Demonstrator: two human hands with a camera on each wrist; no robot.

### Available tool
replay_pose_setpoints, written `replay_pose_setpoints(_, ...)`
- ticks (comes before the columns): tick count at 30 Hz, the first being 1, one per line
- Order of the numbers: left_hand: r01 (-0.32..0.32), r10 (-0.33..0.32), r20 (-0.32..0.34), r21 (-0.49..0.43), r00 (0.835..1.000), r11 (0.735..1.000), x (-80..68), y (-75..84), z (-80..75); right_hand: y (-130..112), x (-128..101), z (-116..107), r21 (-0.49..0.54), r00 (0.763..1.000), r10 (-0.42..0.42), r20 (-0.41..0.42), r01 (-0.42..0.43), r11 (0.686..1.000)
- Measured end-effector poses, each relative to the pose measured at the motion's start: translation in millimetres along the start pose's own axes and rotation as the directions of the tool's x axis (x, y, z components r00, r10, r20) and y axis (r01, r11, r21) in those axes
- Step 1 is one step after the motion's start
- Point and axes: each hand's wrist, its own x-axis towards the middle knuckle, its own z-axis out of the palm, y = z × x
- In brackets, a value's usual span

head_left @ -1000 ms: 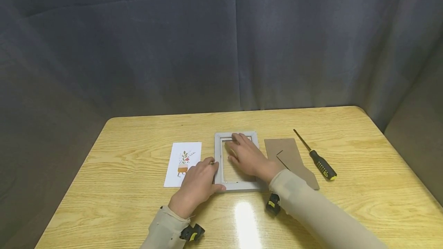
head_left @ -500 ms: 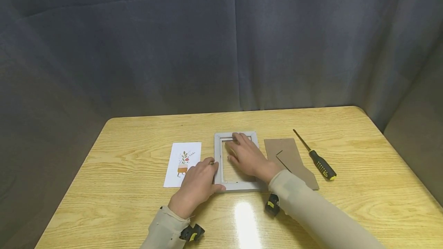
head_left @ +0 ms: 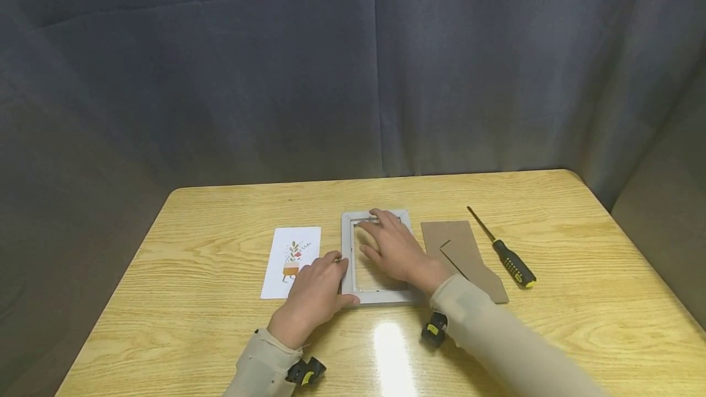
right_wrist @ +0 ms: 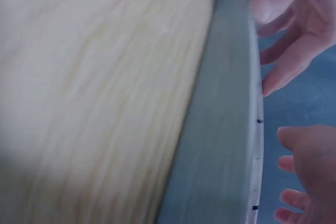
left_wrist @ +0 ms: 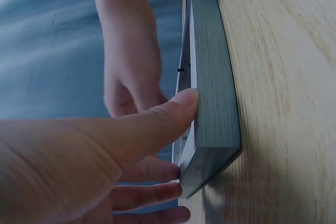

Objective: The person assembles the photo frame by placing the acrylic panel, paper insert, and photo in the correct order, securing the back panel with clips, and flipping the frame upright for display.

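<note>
A light grey picture frame (head_left: pixel 346 244) lies flat on the wooden table, with the table's grain showing through its middle. Small dark tabs line its inner edge in the right wrist view. My left hand (head_left: pixel 315 290) holds its near left corner, the thumb on the near rail and the fingers along the left side. Over the frame's opening is my right hand (head_left: pixel 398 252), fingers spread and slightly bent, pinching nothing. In the right wrist view my right hand (right_wrist: pixel 315 171) appears above the frame's inner edge.
Left of the frame lies a white card (head_left: pixel 278 262) printed with a potted plant. To the right are a brown backing board (head_left: pixel 449 234), a thin black L-shaped hex key (head_left: pixel 452 256) on it, and a black-and-yellow screwdriver (head_left: pixel 514 263). A dark curtain (head_left: pixel 276 78) hangs behind the table.
My right hand's fingers have spread and lifted slightly over the frame's opening. My left hand and the frame have stayed in place.
</note>
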Motion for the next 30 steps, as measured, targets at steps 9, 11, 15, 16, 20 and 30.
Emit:
replay_pose_setpoints(9,0.006,-0.006,-0.002,-0.009,1.0,1.0,0.5,-1.0,0.8,-10,-4,-11,0.083,0.996,0.008,-0.088,-0.001,0.997)
replay_pose_setpoints(11,0.007,-0.007,-0.003,-0.011,1.0,1.0,0.7,-1.0,0.9,-11,-6,-13,0.085,0.994,0.0,-0.114,0.01,0.996)
replay_pose_setpoints(15,0.005,-0.005,-0.006,-0.015,1.0,1.0,0.6,-0.8,0.8,-11,-12,-16,0.083,0.987,-0.019,-0.16,0.033,0.996)
replay_pose_setpoints(16,0.004,-0.004,-0.007,-0.015,1.0,1.0,0.5,-0.7,0.5,-11,-14,-17,0.083,0.985,-0.023,-0.169,0.038,0.996)
replay_pose_setpoints(20,0.002,-0.002,-0.01,-0.006,1.0,1.0,0.2,-1.0,0.0,-12,-20,-19,0.097,0.982,-0.02,-0.187,0.038,0.995)
replay_pose_setpoints(30,-0.005,0.005,-0.014,0.0,1.0,1.0,0.4,-1.2,0.9,-13,-37,-20,0.172,0.977,0.025,-0.21,0.012,0.985)
